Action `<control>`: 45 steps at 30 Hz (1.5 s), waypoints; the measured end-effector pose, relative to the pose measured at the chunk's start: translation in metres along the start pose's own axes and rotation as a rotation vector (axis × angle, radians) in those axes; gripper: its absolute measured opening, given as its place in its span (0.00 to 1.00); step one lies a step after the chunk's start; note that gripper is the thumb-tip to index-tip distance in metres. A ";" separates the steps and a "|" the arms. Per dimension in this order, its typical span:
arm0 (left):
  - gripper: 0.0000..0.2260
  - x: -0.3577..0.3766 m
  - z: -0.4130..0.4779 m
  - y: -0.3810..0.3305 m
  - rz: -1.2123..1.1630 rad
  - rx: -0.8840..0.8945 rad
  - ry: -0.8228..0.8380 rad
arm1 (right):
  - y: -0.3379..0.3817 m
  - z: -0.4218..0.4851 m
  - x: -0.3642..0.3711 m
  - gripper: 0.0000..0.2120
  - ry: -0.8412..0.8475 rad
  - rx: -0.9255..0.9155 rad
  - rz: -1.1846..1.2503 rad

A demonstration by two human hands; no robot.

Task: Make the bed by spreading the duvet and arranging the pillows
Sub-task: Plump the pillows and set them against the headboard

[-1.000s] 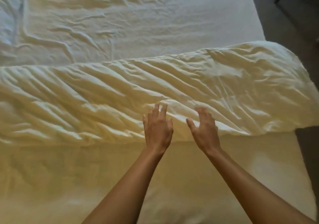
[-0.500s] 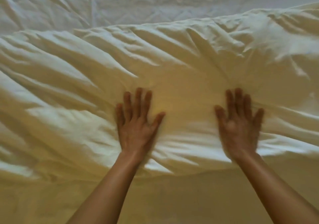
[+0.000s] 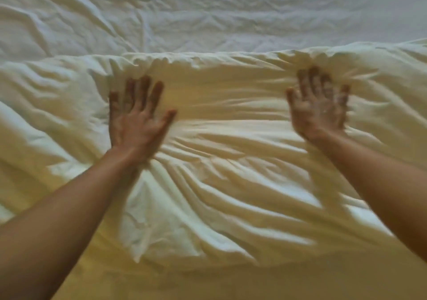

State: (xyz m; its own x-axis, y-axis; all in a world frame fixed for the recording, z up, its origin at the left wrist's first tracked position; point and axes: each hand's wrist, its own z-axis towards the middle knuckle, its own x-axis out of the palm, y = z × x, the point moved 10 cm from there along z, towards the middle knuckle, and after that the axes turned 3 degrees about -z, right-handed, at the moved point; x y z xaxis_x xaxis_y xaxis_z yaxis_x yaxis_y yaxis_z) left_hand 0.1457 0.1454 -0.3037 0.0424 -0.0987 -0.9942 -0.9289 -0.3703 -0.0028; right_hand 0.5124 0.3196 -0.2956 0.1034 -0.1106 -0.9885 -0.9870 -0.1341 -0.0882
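Well, both hands, left hand [image 3: 136, 117] and right hand [image 3: 320, 107], press flat-fingered on the soft, light duvet [image 3: 219, 184]; better grasped along its far folded edge.

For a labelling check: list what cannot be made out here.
Head view only:
1. Right hand: motion blur hides how its fingers meet the duvet.
2. Left hand: fingertips smeared by blur.
3. Duvet's side ends: cut off by the left and right frame edges.
4. Pillows: none in frame; whether any lie beyond the sheet cannot be told.
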 end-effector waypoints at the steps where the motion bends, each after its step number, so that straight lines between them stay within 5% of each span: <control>1: 0.31 -0.004 -0.001 0.003 -0.026 -0.035 -0.005 | -0.016 -0.001 0.002 0.29 0.019 0.057 -0.012; 5: 0.29 -0.047 -0.045 0.006 -0.223 -0.090 -0.124 | 0.012 -0.049 -0.024 0.29 -0.062 0.198 0.289; 8: 0.26 -0.074 -0.119 0.017 -0.168 0.042 -0.224 | 0.134 -0.144 -0.056 0.28 -0.107 -0.068 0.440; 12: 0.29 -0.011 -0.187 0.116 -0.076 -0.044 -0.017 | 0.253 -0.295 -0.017 0.27 0.038 -0.498 0.302; 17: 0.34 0.010 -0.224 0.191 -0.177 -0.295 0.052 | 0.191 -0.297 0.029 0.28 0.114 -0.262 0.071; 20: 0.32 -0.016 -0.212 0.178 -0.248 -0.338 -0.046 | 0.195 -0.284 0.003 0.28 0.117 -0.123 0.221; 22: 0.30 -0.025 -0.206 0.181 -0.189 -0.291 -0.064 | 0.235 -0.292 -0.019 0.28 0.075 -0.271 0.339; 25: 0.30 -0.004 -0.219 0.221 -0.089 -0.306 0.051 | 0.274 -0.317 0.005 0.29 0.144 -0.568 0.175; 30: 0.31 -0.016 -0.230 0.249 0.005 -0.187 0.009 | 0.245 -0.309 0.019 0.29 0.254 -0.166 0.211; 35: 0.31 -0.047 -0.222 0.314 -0.189 -0.292 -0.163 | 0.353 -0.346 -0.039 0.26 0.127 -0.354 0.492; 39: 0.31 -0.046 -0.206 0.343 -0.229 -0.140 -0.146 | 0.469 -0.383 -0.055 0.24 0.183 -0.515 0.587; 45: 0.33 0.004 -0.216 0.408 -0.058 -0.070 0.009 | 0.501 -0.356 0.005 0.29 0.323 -0.365 0.224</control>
State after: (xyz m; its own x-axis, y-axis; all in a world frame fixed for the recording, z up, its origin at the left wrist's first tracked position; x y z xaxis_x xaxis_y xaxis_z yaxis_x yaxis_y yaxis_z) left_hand -0.1538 -0.2053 -0.2854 0.0990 -0.0835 -0.9916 -0.8967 -0.4395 -0.0525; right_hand 0.0620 -0.0987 -0.3005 -0.0157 -0.4656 -0.8849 -0.8883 -0.3998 0.2261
